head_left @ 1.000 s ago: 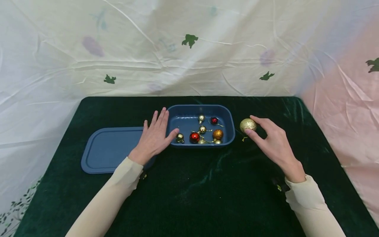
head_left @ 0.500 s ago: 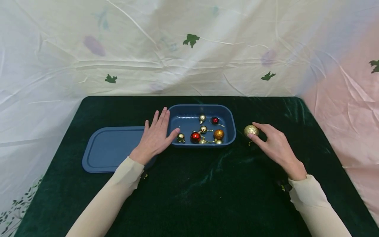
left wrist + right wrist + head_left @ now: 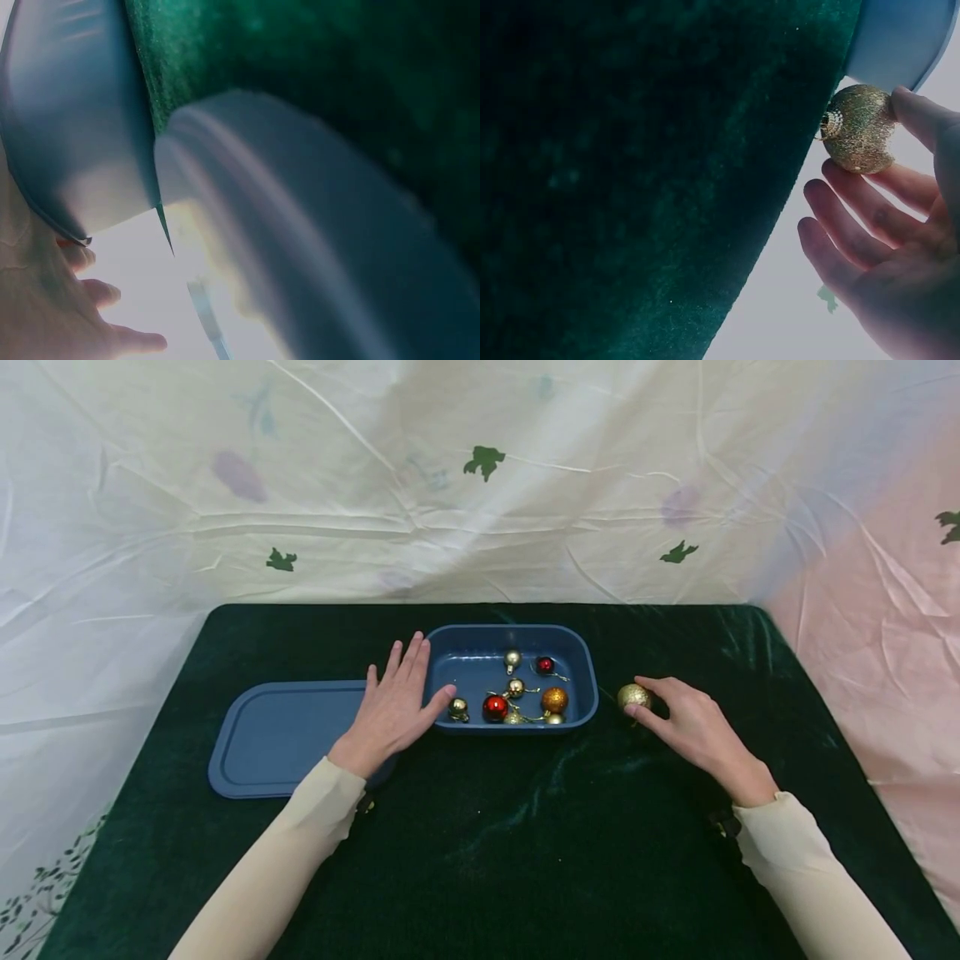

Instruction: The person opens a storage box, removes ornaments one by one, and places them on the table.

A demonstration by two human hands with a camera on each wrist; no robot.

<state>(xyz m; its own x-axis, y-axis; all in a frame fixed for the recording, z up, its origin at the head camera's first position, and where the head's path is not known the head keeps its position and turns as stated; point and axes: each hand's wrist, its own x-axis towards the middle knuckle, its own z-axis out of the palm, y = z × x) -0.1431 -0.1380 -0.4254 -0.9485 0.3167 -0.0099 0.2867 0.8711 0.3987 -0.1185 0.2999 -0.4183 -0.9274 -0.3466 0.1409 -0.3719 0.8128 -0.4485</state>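
So, versus a second ago, the glittery gold bauble (image 3: 634,696) is further toward 6 o'clock, now sitting at 3 o'clock from the blue tub (image 3: 465,668). Right hand (image 3: 693,727) has its grip pinched round it; left hand (image 3: 390,706) is at the tub's 9 o'clock edge, fingers spread, holding nothing. Right-wrist cam shows the bauble's ridged cap (image 3: 832,124), which I can't make out from the head view.

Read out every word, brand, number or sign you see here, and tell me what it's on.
None can be read.
The blue box, blue lid and glittery gold bauble show no lettering.
The pale backdrop bears only pictures, such as a green leaf-like shape.
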